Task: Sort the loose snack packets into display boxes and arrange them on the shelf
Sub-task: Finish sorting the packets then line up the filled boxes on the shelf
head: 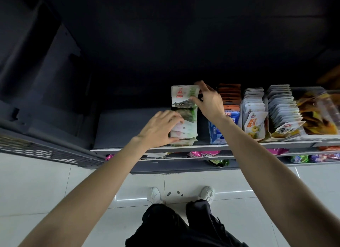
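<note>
A green display box [184,116] full of green-and-white snack packets stands on the grey shelf [117,129], left of the other boxes. My left hand [160,129] grips its near left side, fingers curled over the front packets. At the far end of the box, my right hand [207,99] pinches the right edge of the upright rear packet [184,95] between thumb and fingers. To the right stand a blue box [218,131] with orange packets, a white packet box [254,118] and another white packet box [283,116].
A clear tub of yellow snacks [316,116] sits at the shelf's right end. Lower shelves hold pink, green and purple bags [204,153]. A dark perforated side panel [42,149] juts out at left. White tiled floor [55,184] and my shoes are below.
</note>
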The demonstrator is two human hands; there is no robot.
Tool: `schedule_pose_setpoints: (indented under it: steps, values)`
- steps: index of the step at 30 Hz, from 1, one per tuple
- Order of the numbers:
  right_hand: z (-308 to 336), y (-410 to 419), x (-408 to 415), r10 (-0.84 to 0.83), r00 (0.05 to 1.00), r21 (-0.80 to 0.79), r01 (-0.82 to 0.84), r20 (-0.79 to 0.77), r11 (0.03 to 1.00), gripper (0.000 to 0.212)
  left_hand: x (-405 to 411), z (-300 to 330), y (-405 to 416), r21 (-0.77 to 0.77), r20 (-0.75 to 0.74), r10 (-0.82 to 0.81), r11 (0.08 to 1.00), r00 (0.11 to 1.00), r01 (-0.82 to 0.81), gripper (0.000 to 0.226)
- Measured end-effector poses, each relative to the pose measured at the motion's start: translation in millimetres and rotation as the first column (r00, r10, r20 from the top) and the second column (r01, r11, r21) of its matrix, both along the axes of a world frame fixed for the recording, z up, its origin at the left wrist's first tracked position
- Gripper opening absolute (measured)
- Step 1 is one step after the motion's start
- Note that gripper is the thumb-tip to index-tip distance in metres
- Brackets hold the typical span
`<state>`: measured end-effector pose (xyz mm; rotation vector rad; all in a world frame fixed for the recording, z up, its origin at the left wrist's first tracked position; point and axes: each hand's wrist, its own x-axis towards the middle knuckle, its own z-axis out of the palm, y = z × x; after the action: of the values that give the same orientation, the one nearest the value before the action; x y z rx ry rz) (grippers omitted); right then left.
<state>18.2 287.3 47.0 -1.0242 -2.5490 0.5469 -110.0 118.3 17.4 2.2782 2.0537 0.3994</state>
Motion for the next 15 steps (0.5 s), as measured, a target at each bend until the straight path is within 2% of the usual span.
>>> schedule_pose_setpoints:
  steps: [3, 7, 11, 13, 15]
  values:
    - [0, -2, 1, -0.018, 1.0, 0.064, 0.016, 0.019, 0.998, 0.04, -6, 0, 5, -0.021, -0.041, -0.023, 1.0, 0.999, 0.022, 0.059]
    - [3, -2, 2, -0.009, 1.0, 0.062, 0.008, 0.021, 0.998, 0.038, -3, 4, 13, -0.058, -0.151, -0.098, 0.994, 0.984, 0.09, 0.051]
    - [0, 1, 6, 0.028, 0.999, 0.025, -0.029, 0.034, 0.999, 0.038, -1, 12, 25, 0.072, -0.048, -0.048, 0.996, 0.998, 0.051, 0.023]
    - [-2, 2, 14, 0.085, 0.995, -0.072, -0.088, -0.046, 0.994, 0.036, -5, 19, 34, 0.136, 0.046, 0.078, 0.987, 0.996, -0.083, 0.012]
    - [0, -1, 23, 0.144, 0.981, -0.205, -0.169, -0.131, 0.964, 0.041, -9, 26, 42, 0.157, 0.117, 0.19, 0.966, 0.975, -0.207, 0.014]
